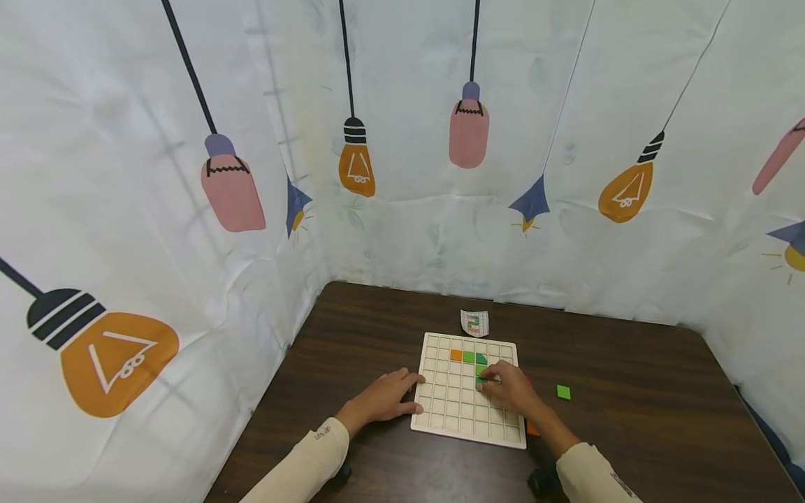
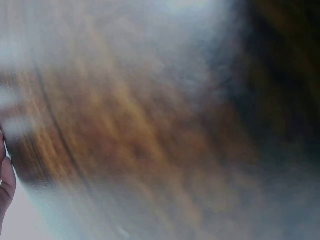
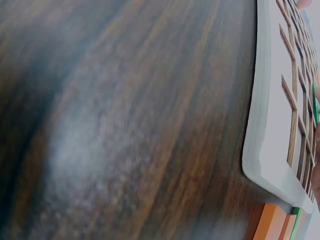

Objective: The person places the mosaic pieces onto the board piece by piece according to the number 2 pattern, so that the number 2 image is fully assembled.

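White sheeting lines the corner of the room, printed with hanging lamps: orange bulbs, pink bottle shapes, blue shades with yellow below. A dark wood-grain table reaches up to it.

On the table, in front of the person, a pale gridded board lies flat. The left hand rests at its left edge, fingers loosely extended and thumb apart, steadying contact only, nothing gripped. The right hand is over the board's right half, fingers bent, pinching a dark green piece down at the grid.

Just above that sits a light green tile. The row higher up runs from an orange tile through a green tile to a deep green corner piece. Orange pieces lie beside the board's right edge, and a loose green square is farther right.

Beyond the board lies a small printed card, gridded with a coloured pattern. Each pale sleeve, the left and the right, carries small dark lettering, too tiny from here to read.
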The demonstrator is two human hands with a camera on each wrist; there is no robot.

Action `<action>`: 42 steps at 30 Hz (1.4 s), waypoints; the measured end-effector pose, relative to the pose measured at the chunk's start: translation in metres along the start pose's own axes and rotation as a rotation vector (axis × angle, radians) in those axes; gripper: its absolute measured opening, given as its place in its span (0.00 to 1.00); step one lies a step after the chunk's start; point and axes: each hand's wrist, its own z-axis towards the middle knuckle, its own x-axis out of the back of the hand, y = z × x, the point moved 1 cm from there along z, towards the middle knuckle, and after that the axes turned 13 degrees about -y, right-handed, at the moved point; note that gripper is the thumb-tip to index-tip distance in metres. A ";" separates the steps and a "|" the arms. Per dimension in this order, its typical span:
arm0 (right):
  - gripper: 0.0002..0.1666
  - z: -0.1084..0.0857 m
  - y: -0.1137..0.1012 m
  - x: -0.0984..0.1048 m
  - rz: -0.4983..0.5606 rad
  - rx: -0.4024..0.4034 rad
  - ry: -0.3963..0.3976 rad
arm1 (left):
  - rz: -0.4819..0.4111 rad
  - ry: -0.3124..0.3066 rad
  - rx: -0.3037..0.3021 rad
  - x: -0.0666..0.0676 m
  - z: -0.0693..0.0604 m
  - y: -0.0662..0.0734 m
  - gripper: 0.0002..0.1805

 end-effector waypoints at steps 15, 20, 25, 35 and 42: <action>0.12 -0.027 0.027 0.027 0.033 0.000 0.027 | 0.007 0.001 0.004 0.000 0.002 0.001 0.33; 0.13 -0.045 0.042 0.046 0.049 -0.006 0.017 | 0.009 -0.003 0.009 0.000 0.003 0.000 0.34; 0.16 -0.063 0.058 0.064 0.041 -0.066 0.043 | 0.006 -0.007 0.009 0.001 0.002 0.001 0.34; 0.21 -0.091 0.090 0.080 -0.070 -0.123 0.134 | 0.004 -0.019 0.007 0.001 0.000 0.002 0.34; 0.21 -0.095 0.100 0.083 -0.183 -0.128 0.099 | 0.009 -0.011 0.009 0.002 0.000 0.001 0.34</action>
